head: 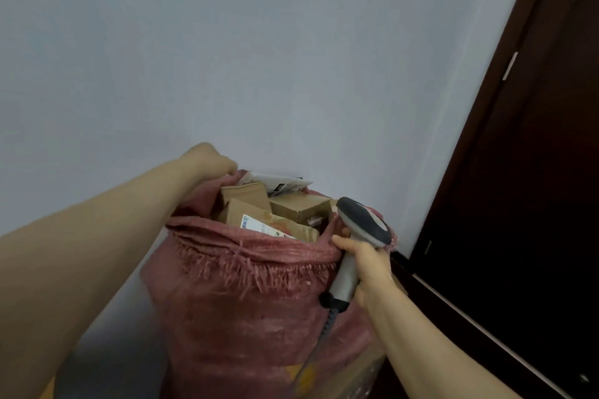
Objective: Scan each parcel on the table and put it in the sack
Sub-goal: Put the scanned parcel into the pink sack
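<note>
Parcels of brown cardboard [301, 209] fill a pink woven plastic sack [252, 308] to its frayed mouth, between the two hands. Left hand [210, 160] curls over the far rim, gripping it; right hand [368, 264], at the near rim, wraps round a grey handheld barcode scanner [363, 223]. Dark wooden door [518, 204] lies beyond the right hand.

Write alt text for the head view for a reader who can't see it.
A left hand grips the far rim of a pink woven sack full of cardboard parcels, while the right hand holds a grey barcode scanner beside it, against a pale wall.
</note>
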{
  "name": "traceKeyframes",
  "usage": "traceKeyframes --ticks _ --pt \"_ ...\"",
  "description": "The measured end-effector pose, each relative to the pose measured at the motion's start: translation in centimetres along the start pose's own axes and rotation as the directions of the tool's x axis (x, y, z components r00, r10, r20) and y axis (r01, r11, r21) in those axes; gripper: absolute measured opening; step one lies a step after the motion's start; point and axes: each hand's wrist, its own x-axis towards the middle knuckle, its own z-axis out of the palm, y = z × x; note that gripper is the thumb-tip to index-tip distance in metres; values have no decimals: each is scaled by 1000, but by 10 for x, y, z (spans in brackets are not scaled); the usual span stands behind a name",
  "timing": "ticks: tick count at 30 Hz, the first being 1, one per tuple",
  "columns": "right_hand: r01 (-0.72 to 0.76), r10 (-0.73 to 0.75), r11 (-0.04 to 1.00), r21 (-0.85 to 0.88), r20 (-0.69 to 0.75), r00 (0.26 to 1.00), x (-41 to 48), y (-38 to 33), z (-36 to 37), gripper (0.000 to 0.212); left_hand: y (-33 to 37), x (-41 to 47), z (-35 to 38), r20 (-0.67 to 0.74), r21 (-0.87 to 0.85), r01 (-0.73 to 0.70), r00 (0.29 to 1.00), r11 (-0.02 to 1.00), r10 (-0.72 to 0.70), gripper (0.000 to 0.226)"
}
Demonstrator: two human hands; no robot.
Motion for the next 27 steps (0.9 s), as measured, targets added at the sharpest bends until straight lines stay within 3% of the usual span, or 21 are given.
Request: traceKeyframes --ticks 3,5,7,10,13,16,19,22,24,27 --pt "-21 11 986 167 61 998 3 -17 -11 37 41 -1 20 151 50 -144 979 988 135 20" --pt "-96 12 950 298 273 962 2 -25 -27 20 66 -4 41 255 76 -247 941 966 220 20" --pt "-166 -32 926 339 508 861 0 -29 -44 21 89 -6 68 339 173 -381 889 908 308 31" --pt "-195 -54 936 292 668 742 10 -30 -64 45 112 -9 113 487 355 -595 776 721 401 47" --pt "-193 -86 940 283 740 667 15 -32 -76 42 126 -5 152 636 483 -752 653 448 411 59" --pt "-180 -111 942 284 768 631 19 -34 -86 38 135 4 181 718 566 -789 615 241 328 63" --pt "-161 -106 945 284 732 673 27 -34 -92 43 144 3 208 724 565 -763 642 315 255 51" --pt "-161 -88 941 296 677 730 35 -30 -95 45 153 8 223 780 509 -738 613 443 125 26" --pt "-179 -53 937 301 628 776 41 -27 -95 49 158 23 219 758 442 -712 621 545 197 17" --pt "-205 31 939 276 526 850 46 -23 -85 49 161 55 205 582 454 -699 702 553 410 31"
